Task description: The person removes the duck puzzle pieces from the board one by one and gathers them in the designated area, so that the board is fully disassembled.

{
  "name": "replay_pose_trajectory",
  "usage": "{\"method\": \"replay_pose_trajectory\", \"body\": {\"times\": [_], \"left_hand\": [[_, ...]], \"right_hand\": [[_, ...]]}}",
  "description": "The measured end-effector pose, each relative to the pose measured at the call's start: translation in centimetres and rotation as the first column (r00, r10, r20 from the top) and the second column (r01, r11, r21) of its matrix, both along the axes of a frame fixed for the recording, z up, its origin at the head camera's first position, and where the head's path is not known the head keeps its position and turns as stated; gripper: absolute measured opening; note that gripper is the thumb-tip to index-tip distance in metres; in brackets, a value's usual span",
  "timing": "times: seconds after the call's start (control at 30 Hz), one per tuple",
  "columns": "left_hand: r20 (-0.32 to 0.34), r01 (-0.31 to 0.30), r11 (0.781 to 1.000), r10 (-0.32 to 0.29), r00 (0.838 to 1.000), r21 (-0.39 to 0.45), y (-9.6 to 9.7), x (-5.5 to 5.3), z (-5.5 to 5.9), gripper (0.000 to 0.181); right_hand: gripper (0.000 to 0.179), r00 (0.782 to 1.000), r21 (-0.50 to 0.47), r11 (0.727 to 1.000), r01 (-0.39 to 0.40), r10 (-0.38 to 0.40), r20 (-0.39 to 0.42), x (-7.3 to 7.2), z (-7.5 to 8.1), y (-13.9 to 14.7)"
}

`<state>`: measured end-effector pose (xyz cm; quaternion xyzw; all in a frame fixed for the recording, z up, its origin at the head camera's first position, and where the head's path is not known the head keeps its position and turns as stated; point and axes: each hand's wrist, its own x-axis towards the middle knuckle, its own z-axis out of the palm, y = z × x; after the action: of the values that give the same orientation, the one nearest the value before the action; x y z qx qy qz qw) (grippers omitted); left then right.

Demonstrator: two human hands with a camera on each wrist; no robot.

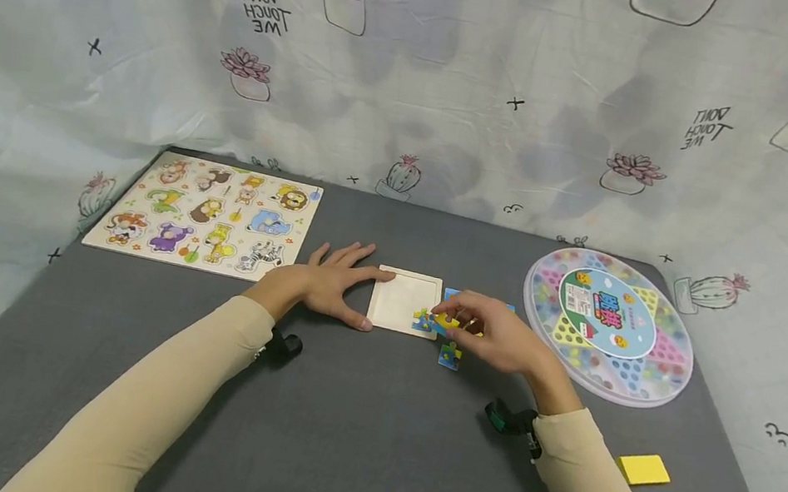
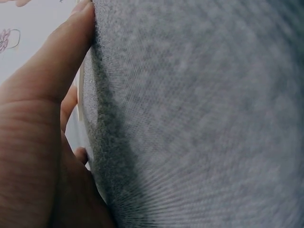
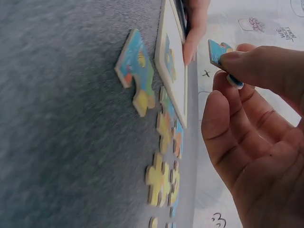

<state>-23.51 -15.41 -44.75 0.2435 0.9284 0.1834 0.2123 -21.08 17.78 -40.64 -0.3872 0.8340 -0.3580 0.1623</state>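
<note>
My left hand [image 1: 332, 279] lies with its fingers spread at the left side of a small wooden puzzle tray [image 1: 394, 301]. Its index finger and thumb touch the tray's edge. Over the tray's right edge, my right hand [image 1: 495, 332] pinches a blue and yellow jigsaw piece [image 3: 217, 51] between thumb and fingers. Another jigsaw piece [image 3: 170, 59] lies inside the tray, near its lower right corner. One loose piece [image 1: 450, 356] rests on the table just below that corner. The left wrist view shows mostly the thumb [image 2: 47, 71] and grey cloth.
More yellow and blue pieces [image 3: 159, 183] lie right of the tray, partly hidden under my right hand in the head view. An animal puzzle board [image 1: 232, 215] is at the back left. A round game board [image 1: 609, 327] and a yellow block [image 1: 644, 469] are on the right.
</note>
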Motion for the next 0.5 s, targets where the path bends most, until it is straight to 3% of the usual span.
{"method": "replay_pose_trajectory", "body": {"times": [0.5], "left_hand": [[0.001, 0.020, 1.000, -0.020, 1.000, 0.000, 0.1, 0.4, 0.9, 0.096]], "right_hand": [[0.031, 0.998, -0.023, 0.999, 0.038, -0.039, -0.056, 0.8, -0.8, 3.6]]}}
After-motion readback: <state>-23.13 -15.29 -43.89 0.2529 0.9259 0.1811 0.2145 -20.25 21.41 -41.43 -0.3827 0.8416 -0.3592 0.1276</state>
